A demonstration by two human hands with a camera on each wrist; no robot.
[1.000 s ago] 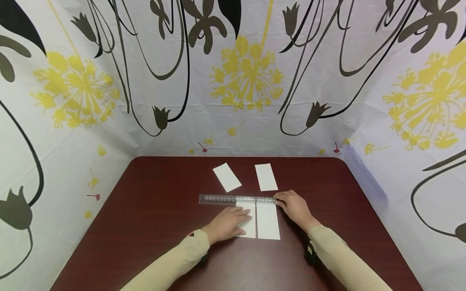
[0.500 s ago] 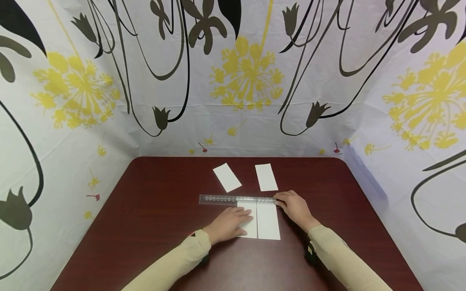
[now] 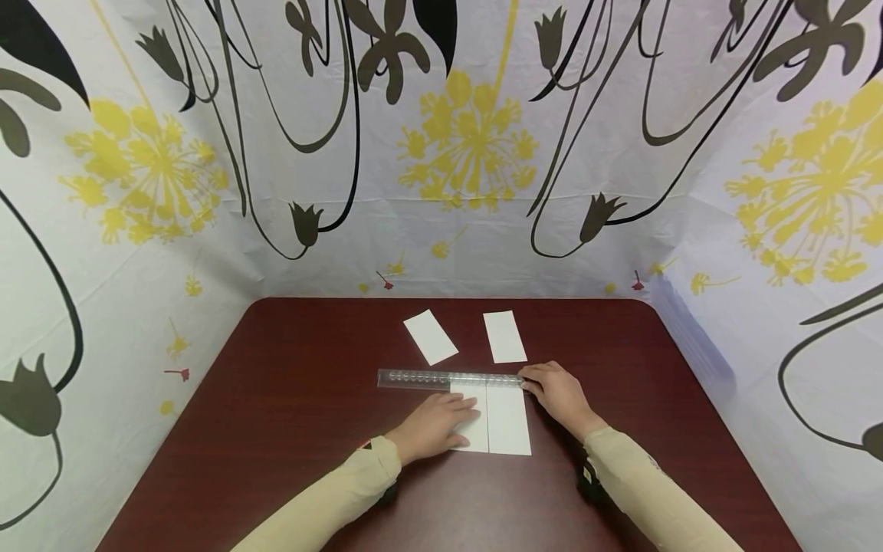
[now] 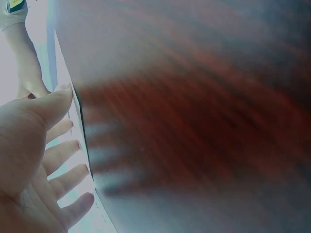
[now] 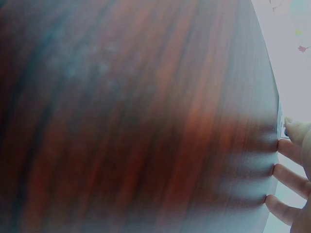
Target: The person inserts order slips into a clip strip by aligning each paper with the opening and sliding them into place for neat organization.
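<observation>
Two white rectangular cards lie side by side on the dark red table, the left card [image 3: 479,437] and the right card [image 3: 509,422], with only a thin line between them. A clear plastic ruler [image 3: 414,379] lies across their far edges and extends past them to the left. My left hand [image 3: 431,425] rests on the left card with its fingers spread and fairly straight, also seen as the left hand [image 4: 39,150] in the left wrist view. At the ruler's right end, my right hand [image 3: 557,395] holds it between thumb and fingers; its fingertips touch the table in the right wrist view.
Beyond the ruler lie two more white cards, a slanted card [image 3: 431,337] at the left and a more upright card [image 3: 506,337] at the right. A patterned cloth [image 3: 386,169] hangs around the back and sides of the table [image 3: 297,429].
The left card has slid slightly right under my left hand, and the dark gap between the two near cards has narrowed to a thin line. My right hand and the ruler have stayed put.
</observation>
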